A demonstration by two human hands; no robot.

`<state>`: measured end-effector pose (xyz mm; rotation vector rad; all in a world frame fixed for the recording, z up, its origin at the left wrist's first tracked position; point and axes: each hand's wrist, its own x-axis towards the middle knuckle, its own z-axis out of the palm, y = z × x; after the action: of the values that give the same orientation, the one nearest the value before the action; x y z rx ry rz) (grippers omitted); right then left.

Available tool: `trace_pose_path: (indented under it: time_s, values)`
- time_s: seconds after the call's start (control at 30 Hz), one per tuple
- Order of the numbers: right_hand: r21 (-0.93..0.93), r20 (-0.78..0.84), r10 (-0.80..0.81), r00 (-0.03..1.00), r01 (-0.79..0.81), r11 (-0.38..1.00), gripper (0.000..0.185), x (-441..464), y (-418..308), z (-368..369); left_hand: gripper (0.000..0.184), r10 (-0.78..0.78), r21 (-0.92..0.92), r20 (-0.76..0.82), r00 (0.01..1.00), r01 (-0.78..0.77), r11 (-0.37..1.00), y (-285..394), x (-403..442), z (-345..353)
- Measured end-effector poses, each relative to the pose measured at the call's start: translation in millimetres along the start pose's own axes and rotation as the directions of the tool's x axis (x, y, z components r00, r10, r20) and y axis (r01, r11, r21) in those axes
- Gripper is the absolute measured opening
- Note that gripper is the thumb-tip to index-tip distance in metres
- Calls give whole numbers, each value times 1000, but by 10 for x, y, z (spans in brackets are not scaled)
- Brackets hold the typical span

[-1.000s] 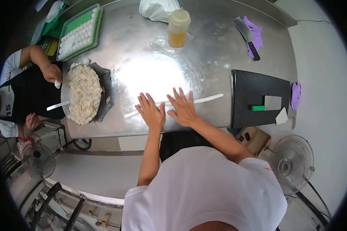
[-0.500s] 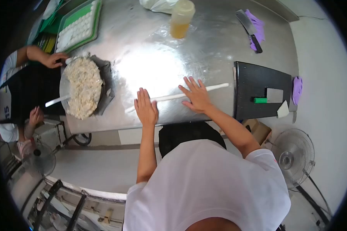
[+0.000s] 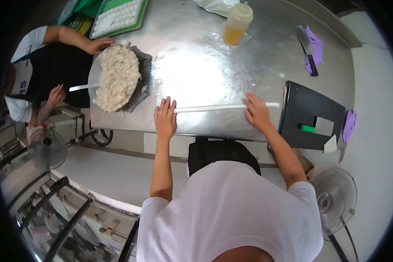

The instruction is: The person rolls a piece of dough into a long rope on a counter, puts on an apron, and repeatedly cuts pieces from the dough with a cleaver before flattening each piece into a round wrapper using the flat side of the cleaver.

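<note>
A long, thin white dough rope [image 3: 209,108] lies crosswise near the front edge of the steel table [image 3: 196,81]. My left hand [image 3: 165,120] rests flat over its left end, fingers stretched forward. Toward the other end, my right hand [image 3: 257,112] lies on the rope with its fingers extended and thumb apart. A short piece of the rope shows beyond my right hand, close to a black board [image 3: 308,111]. The part of the rope beneath each palm is hidden.
At left, a co-worker's hand [image 3: 99,44] touches a bowl of pale chunky filling [image 3: 117,78] with a white-handled utensil. Behind stand a tray of white dough balls [image 3: 118,18] and an oil bottle [image 3: 238,24]. A cleaver [image 3: 306,46] and a green-handled scraper [image 3: 308,128] lie at right.
My hands have moved farther apart, the right one sliding toward the rope's right end. The rope's left tip no longer sticks out past my left hand. The whole view has shifted.
</note>
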<state>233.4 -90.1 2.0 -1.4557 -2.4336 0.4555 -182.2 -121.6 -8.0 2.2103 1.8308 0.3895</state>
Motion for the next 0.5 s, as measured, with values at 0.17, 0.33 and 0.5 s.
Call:
trace_pose_path:
  time_s: [0.17, 0.33, 0.5]
  values:
    - [-114, 47, 234, 971, -227, 967, 41, -290, 651, -410, 35, -31, -150, -48, 998, 23, 988, -221, 82, -16]
    - [-302, -216, 390, 895, -441, 845, 47, -35, 508, -720, 41, -10, -69, -116, 993, 2, 998, 523, 296, 83]
    - [189, 106, 163, 981, -180, 965, 60, 754, -820, -51, 61, -98, -116, -70, 993, 89, 989, 1161, 580, 493]
